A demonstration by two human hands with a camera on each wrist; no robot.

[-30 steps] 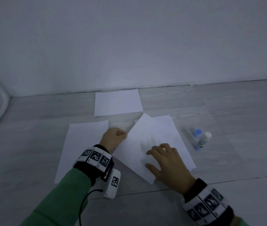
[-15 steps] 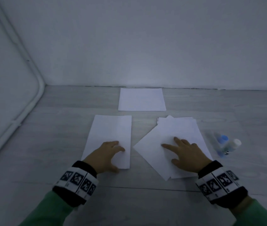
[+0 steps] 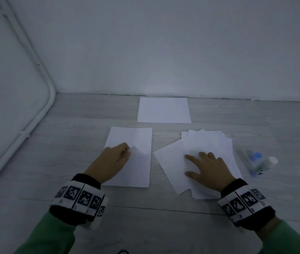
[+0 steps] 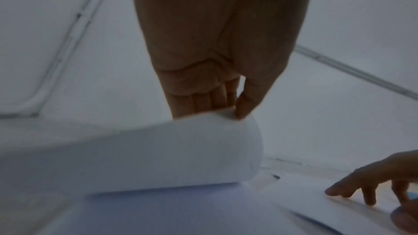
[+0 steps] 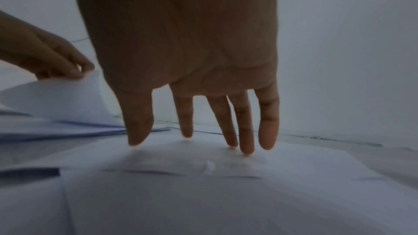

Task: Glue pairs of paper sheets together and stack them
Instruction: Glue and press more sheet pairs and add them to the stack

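Observation:
Three lots of white paper lie on the grey floor. My left hand (image 3: 122, 150) pinches the top sheet (image 3: 132, 143) of the left pile and curls it upward; the left wrist view shows the sheet (image 4: 158, 153) bent into a roll under thumb and fingers. My right hand (image 3: 202, 162) rests with spread, straight fingers on the fanned pile of loose sheets (image 3: 206, 143) at the right; its fingertips (image 5: 246, 147) press the top sheet. A separate flat sheet or stack (image 3: 163, 110) lies near the wall. Glue bottles (image 3: 261, 162), one blue-capped and one white-capped, lie right of the fanned pile.
A white wall (image 3: 163, 52) rises just behind the far paper. At the left a white rounded pipe or frame (image 3: 41, 114) runs along the floor and up. Bare grey floorboards (image 3: 72, 143) surround the papers.
The left hand has gone from lying flat on the left pile to pinching its top sheet and lifting it. The right hand stays on the fanned pile.

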